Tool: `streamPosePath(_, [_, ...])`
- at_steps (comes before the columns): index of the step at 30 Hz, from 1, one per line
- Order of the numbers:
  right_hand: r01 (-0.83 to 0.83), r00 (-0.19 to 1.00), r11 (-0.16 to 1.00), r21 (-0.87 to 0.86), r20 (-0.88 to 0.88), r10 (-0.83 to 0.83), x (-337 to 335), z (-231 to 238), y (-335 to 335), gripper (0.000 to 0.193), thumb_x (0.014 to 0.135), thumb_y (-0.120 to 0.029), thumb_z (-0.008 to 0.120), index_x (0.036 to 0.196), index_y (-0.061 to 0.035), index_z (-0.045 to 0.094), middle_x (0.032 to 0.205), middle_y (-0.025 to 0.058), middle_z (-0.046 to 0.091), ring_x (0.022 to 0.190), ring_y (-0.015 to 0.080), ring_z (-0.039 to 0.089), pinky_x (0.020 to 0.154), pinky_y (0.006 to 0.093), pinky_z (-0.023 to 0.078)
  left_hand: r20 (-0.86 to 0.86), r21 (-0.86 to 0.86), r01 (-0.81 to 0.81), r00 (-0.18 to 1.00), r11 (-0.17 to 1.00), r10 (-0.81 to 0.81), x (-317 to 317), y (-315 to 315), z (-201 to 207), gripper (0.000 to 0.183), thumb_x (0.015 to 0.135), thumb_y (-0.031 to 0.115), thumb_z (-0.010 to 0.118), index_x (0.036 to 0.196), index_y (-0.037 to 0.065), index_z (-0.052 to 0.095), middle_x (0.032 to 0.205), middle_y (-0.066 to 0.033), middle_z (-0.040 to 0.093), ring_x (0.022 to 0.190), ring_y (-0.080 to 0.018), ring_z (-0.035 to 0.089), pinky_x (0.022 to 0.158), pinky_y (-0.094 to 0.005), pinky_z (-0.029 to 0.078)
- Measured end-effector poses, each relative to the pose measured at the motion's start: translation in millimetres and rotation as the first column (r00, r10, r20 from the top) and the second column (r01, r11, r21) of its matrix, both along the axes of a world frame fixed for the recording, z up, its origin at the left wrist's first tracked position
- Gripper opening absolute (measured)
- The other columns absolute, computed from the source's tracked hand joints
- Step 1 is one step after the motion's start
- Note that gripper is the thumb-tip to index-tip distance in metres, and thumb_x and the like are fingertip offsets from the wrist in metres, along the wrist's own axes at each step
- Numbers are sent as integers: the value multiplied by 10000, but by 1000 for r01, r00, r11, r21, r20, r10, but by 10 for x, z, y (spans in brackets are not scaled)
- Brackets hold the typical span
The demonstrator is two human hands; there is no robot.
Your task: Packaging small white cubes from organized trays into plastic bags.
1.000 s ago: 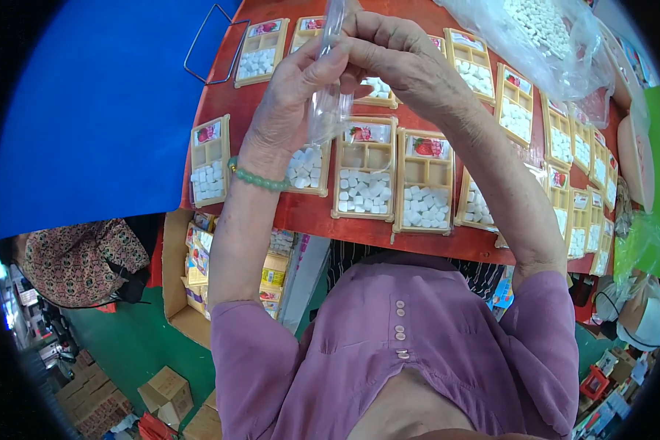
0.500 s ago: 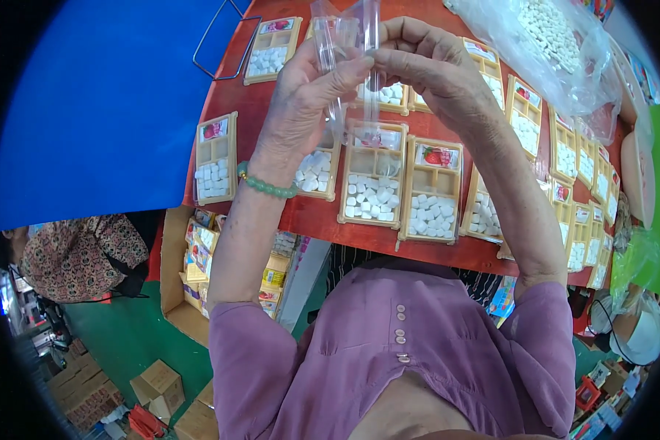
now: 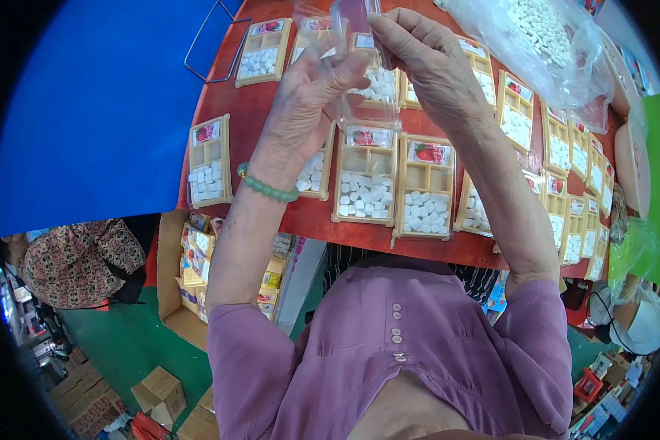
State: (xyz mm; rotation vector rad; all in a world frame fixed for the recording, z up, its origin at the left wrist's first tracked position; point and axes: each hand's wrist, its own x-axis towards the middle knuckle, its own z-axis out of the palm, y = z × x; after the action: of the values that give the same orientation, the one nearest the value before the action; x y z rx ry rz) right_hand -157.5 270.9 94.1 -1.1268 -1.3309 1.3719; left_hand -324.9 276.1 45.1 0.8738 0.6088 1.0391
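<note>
My right hand [image 3: 433, 66] pinches the upper edge of a clear, thin plastic cover [image 3: 356, 22] between thumb and fingers. Close to the cover's left side is my left hand [image 3: 297, 106], its thumb and fingers apart and partly smeared by motion. The cover hangs over beige compartment trays. Below it, one tray [image 3: 394, 180] holds white cubes and a small packet [image 3: 369, 137] with a strawberry picture. A similar tray [image 3: 452, 187] lies to its right. Whether other plastic touches my left fingers is hard to make out.
Several more filled trays [image 3: 229, 158] stand on the red table [image 3: 293, 224]. A clear bag [image 3: 539, 33] of white pieces lies far right. Below the table's left edge is a carton [image 3: 170, 275] of packed goods. A blue surface [image 3: 103, 110] and a wire frame [image 3: 231, 44] are left.
My left fingers have opened away from the clear plastic they were closed on. My right hand has moved slightly up, still gripping the cover, which now shows broader.
</note>
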Motion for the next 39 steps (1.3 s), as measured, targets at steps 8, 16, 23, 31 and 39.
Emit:
streamPosePath(8, [35, 975, 988, 148, -221, -2, -19, -219, -33, 235, 939, -289, 563, 820, -86, 571, 710, -49, 520, 633, 29, 442, 585, 189, 356, -118, 120, 93, 990, 988, -78, 88, -177, 208, 531, 776, 162, 749, 1215, 12, 490, 1053, -77, 611, 973, -149, 600, 879, -306, 480])
streamPosePath(16, [-96, 966, 980, 172, -220, 133, 88, -236, -78, 245, 881, -291, 628, 913, -48, 628, 805, 19, 603, 714, 104, 559, 644, 253, 439, -58, 139, 78, 996, 987, -71, 106, -258, 142, 470, 785, 95, 680, 1210, 12, 499, 1042, -73, 616, 975, -151, 606, 878, -312, 493])
streamPosePath(23, [-45, 918, 998, 38, -392, 56, 196, -53, -79, 196, 938, -245, 570, 833, -80, 561, 732, 8, 584, 647, 68, 536, 593, 206, 433, 21, 55, 56, 998, 997, -57, -54, -165, 183, 439, 791, 94, 656, 1208, 56, 523, 1017, -39, 625, 947, -147, 608, 722, -341, 564])
streamPosePath(31, [282, 959, 958, 54, -11, -282, 157, 116, -55, 465, 804, -86, 670, 1210, -5, 458, 822, 29, 597, 738, 117, 576, 657, 243, 466, -243, 250, -66, 961, 966, 128, -126, -26, 197, 488, 723, 132, 724, 1159, 40, 525, 998, -52, 599, 919, -147, 584, 818, -303, 478])
streamPosePath(39, [209, 971, 965, -157, -88, -224, 431, -328, 280, 438, 800, 6, 640, 1203, -15, 469, 827, 32, 576, 750, 129, 596, 685, 257, 508, -270, 160, -57, 958, 985, 100, -406, 228, -24, 492, 729, 201, 735, 1152, 53, 532, 981, -42, 601, 905, -123, 584, 743, -273, 505])
